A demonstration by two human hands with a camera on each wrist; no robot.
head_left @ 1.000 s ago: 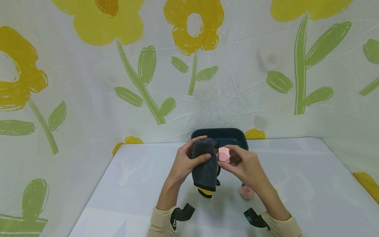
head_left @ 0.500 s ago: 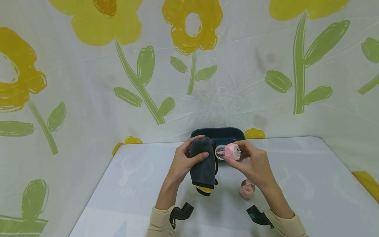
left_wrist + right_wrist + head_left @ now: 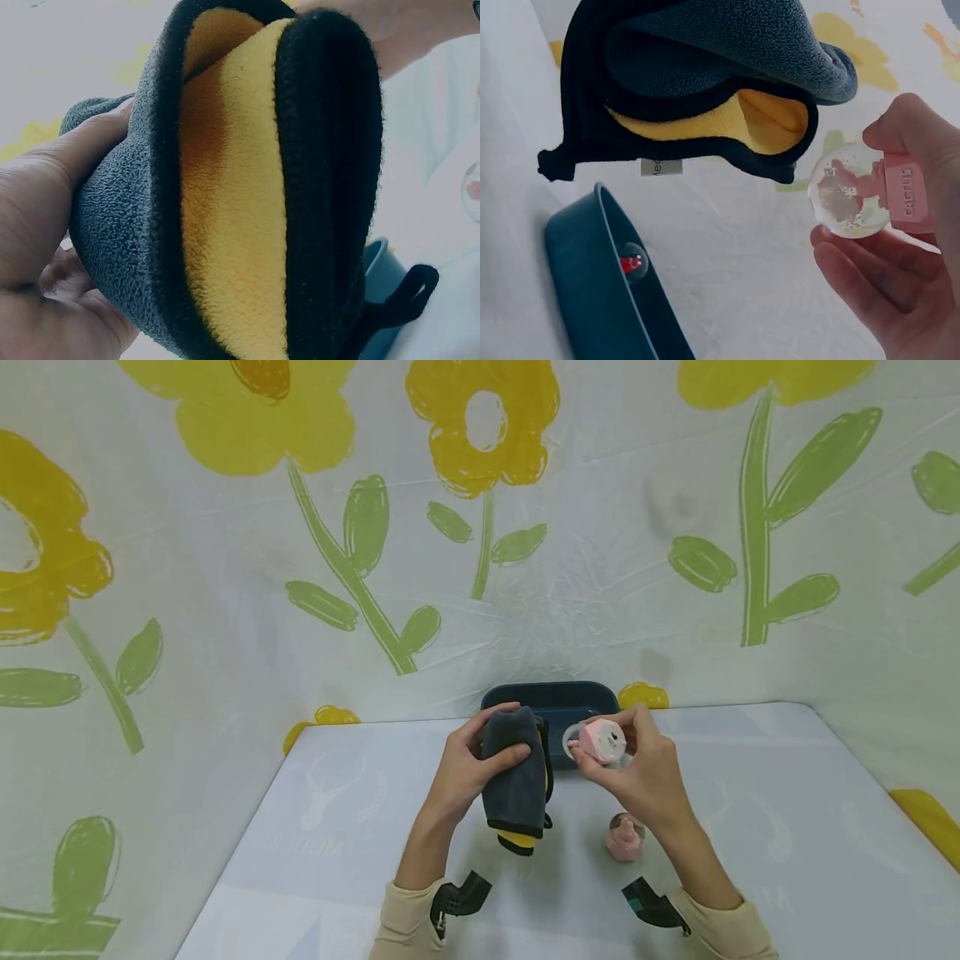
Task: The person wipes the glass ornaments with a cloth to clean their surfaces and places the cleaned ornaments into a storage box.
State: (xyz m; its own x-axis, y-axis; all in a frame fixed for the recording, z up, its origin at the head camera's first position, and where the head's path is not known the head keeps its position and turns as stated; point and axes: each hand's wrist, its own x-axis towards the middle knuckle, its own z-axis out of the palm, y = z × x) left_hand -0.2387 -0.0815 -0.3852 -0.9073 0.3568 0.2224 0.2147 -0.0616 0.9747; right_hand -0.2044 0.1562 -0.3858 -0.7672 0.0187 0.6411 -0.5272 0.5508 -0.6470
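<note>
My left hand (image 3: 467, 770) grips a folded cloth (image 3: 514, 781), grey outside with a yellow inner face and black edging. In the left wrist view, the layers of the cloth (image 3: 232, 180) gape apart, and a black loop hangs from it. To the right of the cloth, my right hand (image 3: 645, 768) pinches a small snow globe (image 3: 851, 193) by its pink base, which is lettered "CACTUS". The clear ball points toward the cloth without touching it, and the base's white underside faces the head camera. A second pink snow globe (image 3: 625, 839) sits on the table, below the right hand.
Behind the hands, a dark blue-green bin (image 3: 551, 687) stands near the table's back edge. Inside it, the right wrist view shows a clear ball with something red (image 3: 632, 262). A flower-printed sheet (image 3: 585, 527) rises behind the white table (image 3: 337, 835).
The snow globe in my right hand has moved right, away from the cloth, and turned until its white underside shows. My left hand and the cloth have barely shifted.
</note>
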